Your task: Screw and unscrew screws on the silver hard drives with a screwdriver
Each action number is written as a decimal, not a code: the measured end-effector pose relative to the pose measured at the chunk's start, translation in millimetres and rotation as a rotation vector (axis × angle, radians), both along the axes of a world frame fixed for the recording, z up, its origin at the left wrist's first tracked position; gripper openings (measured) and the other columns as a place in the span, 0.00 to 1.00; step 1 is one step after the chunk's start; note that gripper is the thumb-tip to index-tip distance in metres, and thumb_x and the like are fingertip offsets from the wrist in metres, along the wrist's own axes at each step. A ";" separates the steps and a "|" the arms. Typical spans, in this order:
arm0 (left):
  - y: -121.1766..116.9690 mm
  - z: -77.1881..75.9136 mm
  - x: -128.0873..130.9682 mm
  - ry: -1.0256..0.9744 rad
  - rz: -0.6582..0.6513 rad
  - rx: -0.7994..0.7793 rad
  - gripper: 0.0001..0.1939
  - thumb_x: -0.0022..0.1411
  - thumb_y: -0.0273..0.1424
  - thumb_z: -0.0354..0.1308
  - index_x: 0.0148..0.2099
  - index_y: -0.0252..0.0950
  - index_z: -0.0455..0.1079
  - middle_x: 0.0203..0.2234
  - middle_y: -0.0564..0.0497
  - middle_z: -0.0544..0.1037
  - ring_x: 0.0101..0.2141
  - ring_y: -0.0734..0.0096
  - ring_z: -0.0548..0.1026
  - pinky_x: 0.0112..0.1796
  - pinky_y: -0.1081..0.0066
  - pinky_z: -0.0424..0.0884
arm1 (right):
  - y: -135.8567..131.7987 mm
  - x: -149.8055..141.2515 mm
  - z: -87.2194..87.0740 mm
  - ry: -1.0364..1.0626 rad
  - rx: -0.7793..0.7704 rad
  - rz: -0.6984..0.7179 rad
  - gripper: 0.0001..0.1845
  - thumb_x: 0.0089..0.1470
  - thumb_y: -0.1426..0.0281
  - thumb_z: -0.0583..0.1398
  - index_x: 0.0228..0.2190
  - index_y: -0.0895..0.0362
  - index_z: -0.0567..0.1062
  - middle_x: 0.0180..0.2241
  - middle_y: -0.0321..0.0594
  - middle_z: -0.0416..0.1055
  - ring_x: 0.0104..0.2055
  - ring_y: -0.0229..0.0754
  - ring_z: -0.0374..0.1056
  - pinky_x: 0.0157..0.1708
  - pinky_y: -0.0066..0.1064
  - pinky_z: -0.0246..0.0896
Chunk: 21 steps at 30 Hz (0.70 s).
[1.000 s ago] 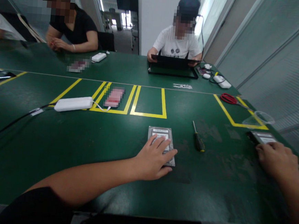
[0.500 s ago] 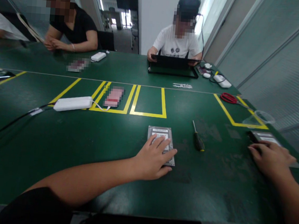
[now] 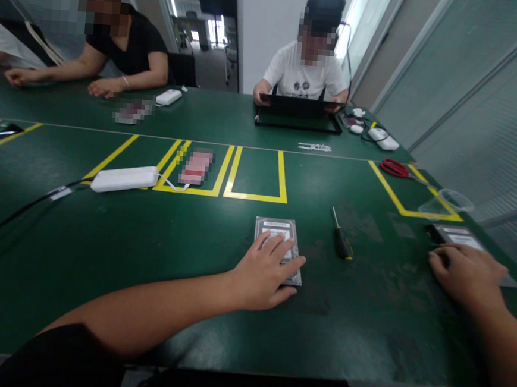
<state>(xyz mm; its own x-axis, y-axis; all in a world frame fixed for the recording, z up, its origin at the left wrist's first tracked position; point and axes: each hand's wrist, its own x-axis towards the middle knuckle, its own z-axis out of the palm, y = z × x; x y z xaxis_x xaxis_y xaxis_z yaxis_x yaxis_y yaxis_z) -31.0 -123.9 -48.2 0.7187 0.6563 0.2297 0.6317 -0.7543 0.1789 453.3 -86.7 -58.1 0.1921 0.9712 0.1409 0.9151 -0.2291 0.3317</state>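
Observation:
A silver hard drive [image 3: 274, 223] lies on the green table, with a pale label on top. My left hand [image 3: 268, 272] rests on it, palm down and fingers spread, covering much of its face. Off to the right, my right hand [image 3: 469, 273] is closed with its fingers curled beside a dark flat thing with a pale label [image 3: 461, 234]. This hand partly hides it, and what the fingers hold cannot be seen. Between my hands lies a screwdriver [image 3: 343, 243] with a dark and yellow handle, its tip pointing away from me.
Red-handled scissors [image 3: 393, 167] and a clear plastic cup [image 3: 452, 201] lie at the right by yellow tape [image 3: 400, 209]. A white power bank [image 3: 125, 179] is cabled to a phone [image 3: 197, 166]. Across the table, one person holds a black panel [image 3: 301, 107]; another sits further left.
My left hand stays on the hard drive, and my right hand has hardly moved. Across the table, the person at left has parted their hands, reaching one outward to the left.

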 end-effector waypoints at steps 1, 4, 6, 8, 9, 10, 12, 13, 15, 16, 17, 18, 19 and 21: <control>-0.1 0.1 0.0 -0.001 -0.001 0.002 0.32 0.62 0.46 0.56 0.65 0.42 0.59 0.63 0.40 0.59 0.62 0.45 0.56 0.62 0.44 0.47 | -0.3 -1.5 2.4 -0.010 0.001 -0.005 0.27 0.62 0.55 0.41 0.37 0.55 0.75 0.50 0.51 0.71 0.51 0.60 0.63 0.38 0.48 0.56; -0.2 0.1 0.0 -0.006 0.000 0.008 0.32 0.62 0.46 0.57 0.65 0.42 0.60 0.63 0.40 0.59 0.62 0.45 0.57 0.62 0.44 0.47 | -1.8 -4.1 8.4 -0.052 -0.045 -0.006 0.27 0.61 0.55 0.41 0.33 0.54 0.75 0.48 0.52 0.72 0.49 0.60 0.64 0.36 0.48 0.55; -0.3 -0.1 0.0 -0.011 0.001 0.011 0.32 0.61 0.46 0.57 0.65 0.42 0.60 0.63 0.40 0.59 0.61 0.46 0.57 0.62 0.44 0.48 | -2.8 -3.7 10.1 -0.082 -0.079 0.015 0.27 0.61 0.56 0.41 0.31 0.54 0.75 0.46 0.52 0.72 0.49 0.59 0.65 0.37 0.49 0.55; -0.3 -0.3 0.0 -0.012 0.001 0.013 0.32 0.62 0.47 0.56 0.65 0.42 0.60 0.62 0.40 0.60 0.62 0.46 0.57 0.62 0.44 0.48 | -3.7 -2.3 10.0 -0.099 -0.093 0.033 0.26 0.61 0.57 0.42 0.30 0.54 0.75 0.47 0.51 0.72 0.50 0.58 0.65 0.39 0.49 0.55; -0.3 -0.3 -0.1 -0.010 -0.001 0.012 0.32 0.62 0.47 0.56 0.65 0.42 0.60 0.62 0.40 0.60 0.62 0.46 0.57 0.62 0.44 0.48 | -4.0 -1.6 9.5 -0.103 -0.098 0.036 0.26 0.61 0.57 0.43 0.31 0.54 0.75 0.47 0.51 0.72 0.50 0.58 0.65 0.40 0.50 0.56; -0.3 -0.3 -0.1 -0.009 -0.001 0.011 0.32 0.62 0.47 0.56 0.65 0.42 0.60 0.62 0.40 0.60 0.62 0.46 0.56 0.62 0.44 0.48 | -4.4 -1.1 9.1 -0.107 -0.098 0.038 0.26 0.60 0.57 0.43 0.31 0.54 0.76 0.48 0.52 0.71 0.50 0.59 0.65 0.40 0.50 0.56; -0.4 -0.1 -0.2 -0.006 -0.002 0.010 0.31 0.62 0.47 0.55 0.65 0.42 0.60 0.62 0.40 0.60 0.62 0.45 0.56 0.61 0.44 0.48 | -5.4 -1.2 8.9 -0.120 -0.088 0.033 0.26 0.60 0.56 0.43 0.32 0.54 0.77 0.49 0.53 0.70 0.50 0.60 0.65 0.39 0.50 0.56; -0.3 0.1 -0.2 -0.003 -0.002 0.009 0.31 0.63 0.47 0.55 0.64 0.42 0.60 0.63 0.40 0.59 0.62 0.45 0.56 0.61 0.44 0.48 | -5.9 -1.7 9.2 -0.123 -0.086 0.026 0.26 0.61 0.56 0.43 0.32 0.54 0.77 0.49 0.54 0.70 0.50 0.61 0.64 0.39 0.49 0.57; -0.2 0.6 -0.2 0.000 -0.003 0.011 0.31 0.62 0.47 0.55 0.65 0.42 0.60 0.63 0.40 0.59 0.62 0.45 0.57 0.61 0.44 0.48 | -7.1 -3.3 10.9 -0.131 -0.080 0.017 0.27 0.61 0.56 0.43 0.34 0.54 0.77 0.48 0.55 0.69 0.49 0.62 0.65 0.38 0.49 0.57; -0.1 0.9 -0.1 0.002 -0.003 0.012 0.31 0.62 0.47 0.55 0.65 0.42 0.60 0.63 0.39 0.59 0.62 0.45 0.57 0.61 0.44 0.48 | -7.6 -4.2 12.2 -0.142 -0.077 0.015 0.27 0.62 0.57 0.42 0.36 0.55 0.76 0.48 0.55 0.70 0.49 0.62 0.65 0.38 0.48 0.57; -0.1 1.1 -0.1 0.004 -0.005 0.011 0.31 0.62 0.47 0.55 0.65 0.42 0.60 0.62 0.40 0.59 0.62 0.46 0.56 0.61 0.44 0.48 | -8.2 -5.2 13.7 -0.155 -0.072 0.015 0.27 0.62 0.57 0.41 0.37 0.56 0.76 0.47 0.55 0.70 0.47 0.62 0.66 0.38 0.48 0.58; 0.0 1.3 0.0 0.003 -0.005 0.012 0.31 0.62 0.47 0.55 0.65 0.42 0.60 0.62 0.40 0.59 0.62 0.46 0.56 0.61 0.44 0.48 | -8.7 -6.1 15.2 -0.168 -0.070 0.017 0.27 0.63 0.58 0.41 0.38 0.57 0.75 0.46 0.55 0.71 0.46 0.61 0.67 0.37 0.47 0.58; 0.1 1.4 0.1 0.002 -0.004 0.011 0.31 0.62 0.47 0.55 0.65 0.42 0.60 0.62 0.40 0.59 0.62 0.46 0.56 0.61 0.44 0.48 | -9.3 -7.0 16.7 -0.179 -0.070 0.017 0.26 0.63 0.59 0.41 0.39 0.58 0.74 0.44 0.55 0.72 0.45 0.60 0.68 0.36 0.47 0.58; 0.2 1.6 0.2 0.004 -0.004 0.009 0.31 0.63 0.47 0.55 0.65 0.42 0.60 0.63 0.40 0.59 0.62 0.46 0.56 0.61 0.44 0.47 | -10.4 -8.4 19.3 -0.195 -0.092 0.026 0.24 0.63 0.60 0.41 0.37 0.59 0.73 0.40 0.55 0.74 0.42 0.58 0.70 0.36 0.46 0.59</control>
